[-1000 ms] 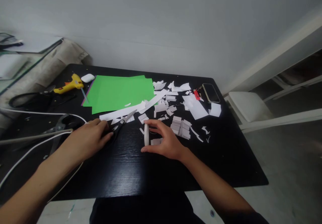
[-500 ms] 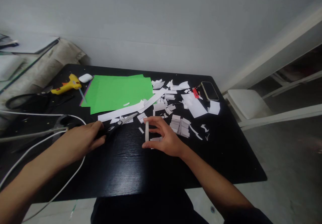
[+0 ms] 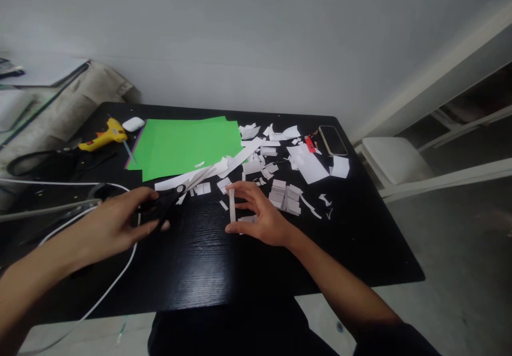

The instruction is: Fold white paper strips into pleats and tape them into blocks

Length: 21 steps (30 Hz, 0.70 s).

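Note:
My left hand (image 3: 114, 223) grips the black handles of a pair of scissors (image 3: 180, 189), whose blades point up and to the right over the black table (image 3: 208, 270). My right hand (image 3: 260, 215) pinches a narrow white paper strip (image 3: 232, 205) between thumb and fingers and holds it upright on the table. Small white folded pieces (image 3: 286, 197) lie just right of that hand. A long white paper strip (image 3: 224, 167) lies behind the scissors.
Green paper sheets (image 3: 184, 143) lie at the back, with a yellow glue gun (image 3: 102, 136) and a white case (image 3: 133, 123) to their left. White scraps (image 3: 308, 167), a red object (image 3: 309, 144) and a phone (image 3: 331, 139) sit at the back right. White cables (image 3: 80, 215) cross the left side.
My left hand closed on the scissors' handles and drew them back to the left, lifting them slightly. My right hand stayed in place with the upright strip.

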Available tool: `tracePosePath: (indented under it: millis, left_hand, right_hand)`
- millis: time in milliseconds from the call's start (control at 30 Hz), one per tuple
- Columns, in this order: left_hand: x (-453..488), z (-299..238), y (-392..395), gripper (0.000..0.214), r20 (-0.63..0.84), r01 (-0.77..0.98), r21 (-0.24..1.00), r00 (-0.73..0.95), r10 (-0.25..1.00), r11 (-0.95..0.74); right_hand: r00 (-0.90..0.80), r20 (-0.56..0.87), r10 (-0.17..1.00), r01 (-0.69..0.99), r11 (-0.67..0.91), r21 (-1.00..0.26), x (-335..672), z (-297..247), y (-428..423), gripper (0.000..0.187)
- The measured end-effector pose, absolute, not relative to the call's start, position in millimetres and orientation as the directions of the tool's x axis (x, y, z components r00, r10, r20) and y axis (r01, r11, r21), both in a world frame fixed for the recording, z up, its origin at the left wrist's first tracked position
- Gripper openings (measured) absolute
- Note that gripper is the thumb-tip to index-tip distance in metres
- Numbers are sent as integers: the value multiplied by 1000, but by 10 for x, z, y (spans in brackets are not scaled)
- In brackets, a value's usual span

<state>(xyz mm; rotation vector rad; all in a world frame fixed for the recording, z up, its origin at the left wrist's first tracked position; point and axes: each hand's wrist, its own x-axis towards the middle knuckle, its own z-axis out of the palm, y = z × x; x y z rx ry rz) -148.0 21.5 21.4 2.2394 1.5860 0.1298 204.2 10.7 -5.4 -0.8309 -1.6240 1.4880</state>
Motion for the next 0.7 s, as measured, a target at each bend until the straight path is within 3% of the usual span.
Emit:
tracePosePath:
  millis: [100,367,533,700]
  left_hand:
    - [-1410,286,206,62,-130,893,339,355,926,-295]
    - [-1401,424,188,31,-172,854,364,454,874,-372]
    - [-1369,472,206,29,-221,831,421,482,848,-363]
    - [-1263,516,194,29,-222,831,384,506,834,-402]
  right_hand:
    - [-495,113,862,-15,121,-993,2045,-61,112,76]
    - [-502,124,856,13,151,-989,2056,-52,125,75]
    - [-511,120,851,24,154,-988,2061,-29,119,74]
    - [-517,132,846,19,165,-986,2064,-41,107,72]
